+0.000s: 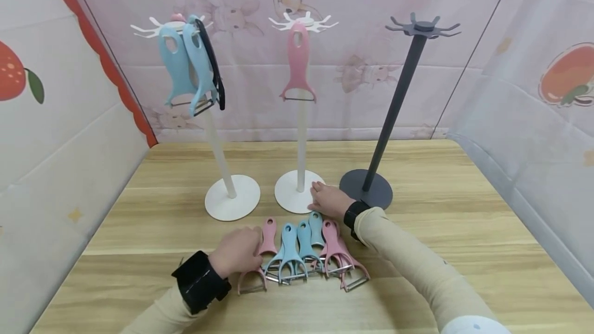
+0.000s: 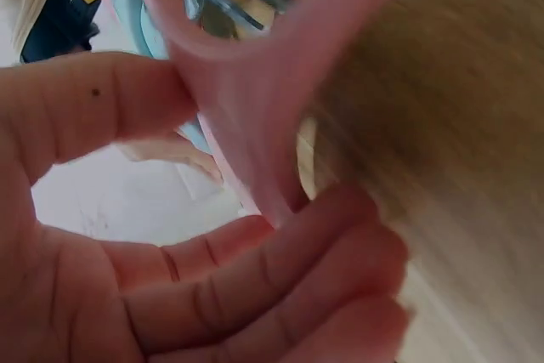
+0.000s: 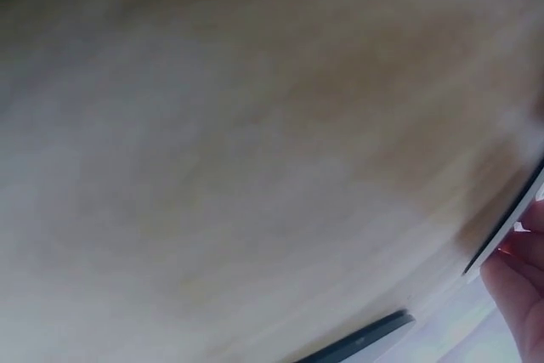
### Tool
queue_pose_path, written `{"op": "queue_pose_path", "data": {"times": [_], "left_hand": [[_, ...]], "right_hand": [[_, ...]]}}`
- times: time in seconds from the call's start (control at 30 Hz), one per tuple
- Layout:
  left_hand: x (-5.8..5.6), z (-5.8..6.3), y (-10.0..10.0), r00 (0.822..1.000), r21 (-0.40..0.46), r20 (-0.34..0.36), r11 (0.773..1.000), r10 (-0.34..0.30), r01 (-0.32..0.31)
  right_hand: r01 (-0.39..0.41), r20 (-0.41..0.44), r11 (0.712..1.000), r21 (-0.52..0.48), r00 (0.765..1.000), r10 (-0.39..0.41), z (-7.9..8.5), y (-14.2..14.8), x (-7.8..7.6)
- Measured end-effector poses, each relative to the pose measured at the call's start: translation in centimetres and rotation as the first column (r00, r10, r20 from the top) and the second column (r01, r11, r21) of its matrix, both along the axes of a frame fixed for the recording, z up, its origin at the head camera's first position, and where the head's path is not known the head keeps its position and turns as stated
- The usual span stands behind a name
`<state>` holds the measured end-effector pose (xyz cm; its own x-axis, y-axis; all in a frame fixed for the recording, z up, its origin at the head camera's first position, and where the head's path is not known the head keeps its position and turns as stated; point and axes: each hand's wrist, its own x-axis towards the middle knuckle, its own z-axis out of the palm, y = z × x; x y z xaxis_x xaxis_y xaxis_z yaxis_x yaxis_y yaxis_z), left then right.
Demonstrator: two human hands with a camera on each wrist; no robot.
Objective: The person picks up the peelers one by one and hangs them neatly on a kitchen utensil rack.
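My left hand [image 1: 238, 249] is low over the left end of a pile of peelers and pinches a pink peeler [image 2: 255, 99] at its neck between thumb and fingers. That peeler's blade end [image 1: 252, 287] shows below the hand in the head view. My right hand [image 1: 330, 201] reaches past the pile, its fingers resting at the right rim of the middle white stand's base [image 1: 290, 197]. In the right wrist view the fingers [image 3: 518, 282] lie against this thin rim. Blue peelers [image 1: 290, 246] and pink peelers [image 1: 331, 244] overlap between the two arms.
A pink peeler [image 1: 298, 61] hangs on the middle stand. The left white stand [image 1: 232, 200] carries blue peelers [image 1: 174, 66] and a black one [image 1: 215, 71]. A dark grey stand [image 1: 394, 112] with bare hooks stands at the right. Printed cloth walls [image 1: 371, 102] enclose the table.
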<state>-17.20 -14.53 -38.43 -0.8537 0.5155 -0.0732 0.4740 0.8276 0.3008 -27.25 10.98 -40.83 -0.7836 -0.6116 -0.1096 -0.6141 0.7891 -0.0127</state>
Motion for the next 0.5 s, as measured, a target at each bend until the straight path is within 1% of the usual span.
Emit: {"op": "queue_pose_path", "data": {"times": [0.03,0.13,0.27,0.37,0.5], "left_hand": [[0.0,-0.1,-0.1,1.0,0.008,-0.005,1.0,0.012,-0.012],[0.0,-0.1,-0.3,0.998,0.046,0.017,0.997,0.062,-0.062],[-0.3,-0.1,-0.9,0.991,0.101,0.043,0.986,0.127,-0.131],[-0.6,0.3,-1.3,0.99,0.146,-0.005,0.979,0.141,-0.139],[-1.0,1.2,-1.4,0.984,0.197,-0.118,0.975,0.132,-0.107]], "right_hand": [[-0.001,0.001,1.0,-0.004,1.0,0.001,0.0,0.0,0.0],[-0.007,0.003,1.0,-0.009,1.0,0.007,0.1,-0.1,0.1],[0.001,0.009,1.0,-0.008,1.0,-0.001,0.1,-0.1,0.0],[0.01,0.012,1.0,-0.003,1.0,-0.01,0.0,-0.1,-0.1],[0.005,0.002,1.0,0.004,1.0,-0.005,-0.3,-0.1,-0.2]]}}
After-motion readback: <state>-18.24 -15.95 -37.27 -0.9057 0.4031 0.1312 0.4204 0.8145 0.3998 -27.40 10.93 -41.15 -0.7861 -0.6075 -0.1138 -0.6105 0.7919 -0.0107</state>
